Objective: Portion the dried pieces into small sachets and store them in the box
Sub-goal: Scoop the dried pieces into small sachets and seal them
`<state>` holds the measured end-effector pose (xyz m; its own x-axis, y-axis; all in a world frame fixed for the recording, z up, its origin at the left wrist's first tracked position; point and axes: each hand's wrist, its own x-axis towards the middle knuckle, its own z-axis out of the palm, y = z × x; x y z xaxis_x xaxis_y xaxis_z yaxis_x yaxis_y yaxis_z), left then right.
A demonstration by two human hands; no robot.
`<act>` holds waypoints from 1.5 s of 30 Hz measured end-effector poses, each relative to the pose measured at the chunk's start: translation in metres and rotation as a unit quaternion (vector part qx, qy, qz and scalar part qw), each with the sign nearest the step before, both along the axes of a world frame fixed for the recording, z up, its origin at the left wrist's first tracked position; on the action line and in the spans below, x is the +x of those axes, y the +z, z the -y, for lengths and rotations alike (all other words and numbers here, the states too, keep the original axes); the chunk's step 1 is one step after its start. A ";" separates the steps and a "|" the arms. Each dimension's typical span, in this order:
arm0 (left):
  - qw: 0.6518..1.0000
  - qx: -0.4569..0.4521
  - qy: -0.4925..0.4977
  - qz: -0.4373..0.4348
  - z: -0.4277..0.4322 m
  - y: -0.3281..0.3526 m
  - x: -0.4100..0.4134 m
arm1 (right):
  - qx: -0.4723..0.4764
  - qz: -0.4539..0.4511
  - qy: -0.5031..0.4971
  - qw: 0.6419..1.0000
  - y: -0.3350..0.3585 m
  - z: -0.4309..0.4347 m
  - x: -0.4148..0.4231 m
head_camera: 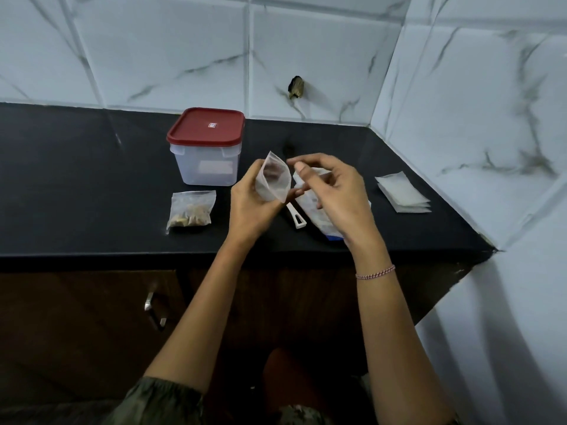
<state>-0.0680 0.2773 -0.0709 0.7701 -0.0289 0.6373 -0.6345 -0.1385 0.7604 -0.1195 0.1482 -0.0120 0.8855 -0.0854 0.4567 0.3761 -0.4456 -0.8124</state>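
**A:** Over the counter's (92,194) near edge, the left hand (248,204) pinches an empty sachet (274,179), mouth up. Right hand (334,191)?
**B:** Fingertips meet at its mouth; holding anything, I can't tell. Keep that mouth wide.
**A:** Beyond?
**B:** Bag (316,216) and white tool (296,217) beneath, filled sachet (191,210) left, spares (402,193) right. Box (207,167) farthest, lid (206,125) on: open it before storing.

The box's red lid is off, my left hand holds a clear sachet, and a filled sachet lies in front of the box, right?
No: the head view shows the red lid on the box. The left hand does hold a clear sachet, and a filled sachet lies in front of the box.
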 end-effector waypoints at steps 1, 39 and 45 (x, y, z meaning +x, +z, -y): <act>1.000 0.001 0.003 -0.004 -0.001 -0.002 0.001 | -0.017 0.008 -0.050 0.999 -0.003 0.004 0.001; 0.986 0.057 -0.010 -0.156 0.023 -0.012 0.016 | -0.408 -0.049 -0.250 0.877 -0.012 0.081 0.065; 0.979 0.093 -0.025 -0.180 0.024 -0.012 0.016 | -0.521 -0.027 -0.214 0.826 -0.016 0.077 0.065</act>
<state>-0.0525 0.2531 -0.0832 0.9384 -0.1622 0.3051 -0.3397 -0.2719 0.9004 -0.0548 0.0714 -0.0284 0.8977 0.0176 0.4402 -0.0222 -0.9961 0.0851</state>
